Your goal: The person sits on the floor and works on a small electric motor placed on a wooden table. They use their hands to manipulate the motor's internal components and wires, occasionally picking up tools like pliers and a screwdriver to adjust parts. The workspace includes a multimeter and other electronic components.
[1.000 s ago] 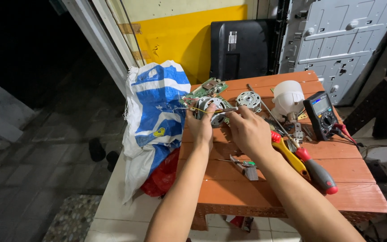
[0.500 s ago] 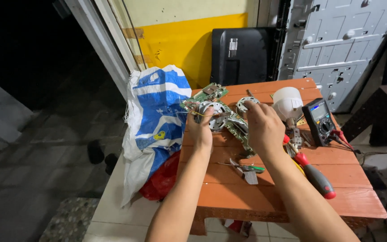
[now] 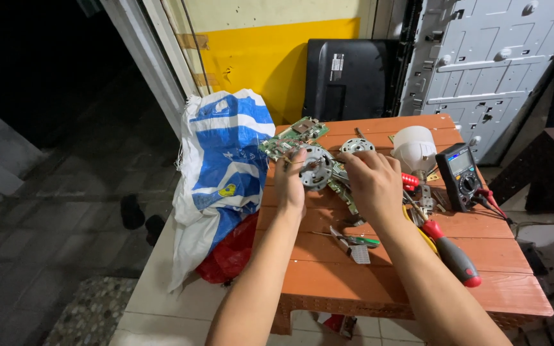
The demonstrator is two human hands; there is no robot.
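**Head view: both hands on motor parts at the far half of the orange table**

Head view shows an orange slatted plastic table (image 3: pixel 379 275) with both forearms reaching over it. The left hand (image 3: pixel 290 182) lies palm down, fingertips pinched onto the left edge of a round silver metal motor disc (image 3: pixel 315 168). The right hand (image 3: pixel 373 182) rests palm down just right of that disc, fingers spread and curled over a heap of metal brackets and green circuit strips; what they grip underneath cannot be told.

A second round silver motor part (image 3: pixel 356 147) lies just beyond the right hand. A green circuit board (image 3: pixel 293 138) sits at the far left corner of the table. To the right stand a white bulb-shaped housing (image 3: pixel 413 147) and a black handheld multimeter (image 3: pixel 459 176). A red-and-black-handled screwdriver (image 3: pixel 450 253) lies near the right forearm. A blue-and-white woven sack (image 3: pixel 222 166) leans against the table's left side, over a red bag (image 3: pixel 232 253).
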